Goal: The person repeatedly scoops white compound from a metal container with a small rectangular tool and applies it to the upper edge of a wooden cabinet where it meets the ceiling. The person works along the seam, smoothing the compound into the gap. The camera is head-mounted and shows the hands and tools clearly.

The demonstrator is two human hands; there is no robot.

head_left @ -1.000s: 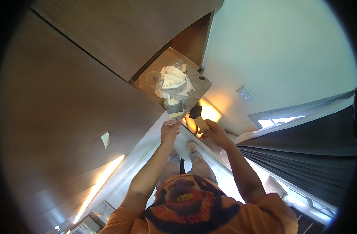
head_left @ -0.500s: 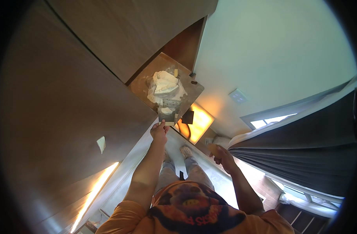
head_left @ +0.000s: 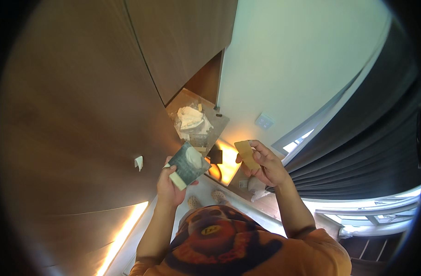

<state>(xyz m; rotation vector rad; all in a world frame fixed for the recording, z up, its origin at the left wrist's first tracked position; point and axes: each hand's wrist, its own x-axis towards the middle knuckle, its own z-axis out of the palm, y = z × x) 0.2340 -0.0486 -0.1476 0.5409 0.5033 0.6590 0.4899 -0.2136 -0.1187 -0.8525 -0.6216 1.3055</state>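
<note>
My left hand (head_left: pixel 172 185) is closed on the pale handle of a wide putty knife (head_left: pixel 181 162). A smooth lump of white putty (head_left: pixel 193 158) sits on its grey blade. My right hand (head_left: pixel 268 166) grips a small yellow flat spreader (head_left: pixel 246 154) between thumb and fingers, apart from the blade. Beyond both hands lies a board (head_left: pixel 218 125) with a heap of white putty (head_left: pixel 192 119) on it. Another flat scraper (head_left: pixel 200 139) with a pale edge rests at the board's near side.
A brown wood-panelled surface (head_left: pixel 81 115) fills the left, with a white handle-like piece (head_left: pixel 138 163) on it. To the right are a pale wall (head_left: pixel 284 60) with a switch plate (head_left: pixel 265 121) and a dark curtain (head_left: pixel 357 156). A lit yellow panel (head_left: pixel 229 168) glows below the board.
My left hand has lifted the putty knife with putty away from the board, toward me. My right hand has come up and inward with the yellow spreader. The view has shifted.
</note>
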